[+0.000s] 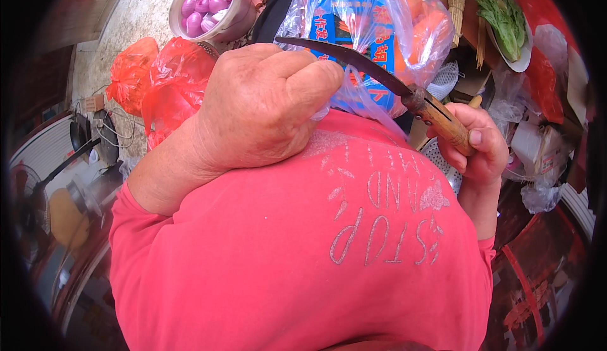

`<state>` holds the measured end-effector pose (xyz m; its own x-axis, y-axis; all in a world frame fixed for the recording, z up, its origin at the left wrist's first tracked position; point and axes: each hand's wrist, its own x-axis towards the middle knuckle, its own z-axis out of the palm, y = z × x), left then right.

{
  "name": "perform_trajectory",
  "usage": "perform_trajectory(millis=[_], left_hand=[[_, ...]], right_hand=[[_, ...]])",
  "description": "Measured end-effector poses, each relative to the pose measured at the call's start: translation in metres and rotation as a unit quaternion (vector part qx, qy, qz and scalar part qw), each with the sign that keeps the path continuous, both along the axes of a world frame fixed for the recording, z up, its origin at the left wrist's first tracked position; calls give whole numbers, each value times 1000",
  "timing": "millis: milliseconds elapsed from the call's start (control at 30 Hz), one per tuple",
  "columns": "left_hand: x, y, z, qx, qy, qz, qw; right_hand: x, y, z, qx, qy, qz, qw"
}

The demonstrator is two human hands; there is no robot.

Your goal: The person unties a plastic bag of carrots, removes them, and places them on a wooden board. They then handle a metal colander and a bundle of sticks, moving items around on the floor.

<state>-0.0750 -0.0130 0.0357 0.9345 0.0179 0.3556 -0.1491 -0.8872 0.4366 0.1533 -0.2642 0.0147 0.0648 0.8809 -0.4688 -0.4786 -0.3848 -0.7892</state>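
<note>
My right hand (479, 142) grips the wooden handle of a knife (441, 121). Its dark curved blade points up and to the left, passing above my left hand and in front of a clear plastic bag of carrots (429, 28). My left hand (275, 100) is bent into a fist in front of my pink shirt; its back faces the camera, and whether the fingers hold anything is hidden. The printed bag lies just beyond both hands. Part of its loose plastic hangs down between them, against the shirt.
A tub (237, 24) of peeled red onions stands at the upper left. Red plastic bags (178, 76) lie beside my left forearm. Leafy greens (505, 28) rest on a white dish at the upper right. A perforated metal strainer (434, 154) is partly behind my right hand.
</note>
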Motion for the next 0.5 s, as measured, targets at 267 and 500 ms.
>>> perform_trajectory(millis=[267, 500], left_hand=[[1, -2, -2, -9, -15, 2, 1000], [1, -3, -2, -10, -8, 6, 1000]], right_hand=[[-13, 5, -11, 4, -10, -4, 1000], [-22, 27, -2, -6, -39, 22, 999]])
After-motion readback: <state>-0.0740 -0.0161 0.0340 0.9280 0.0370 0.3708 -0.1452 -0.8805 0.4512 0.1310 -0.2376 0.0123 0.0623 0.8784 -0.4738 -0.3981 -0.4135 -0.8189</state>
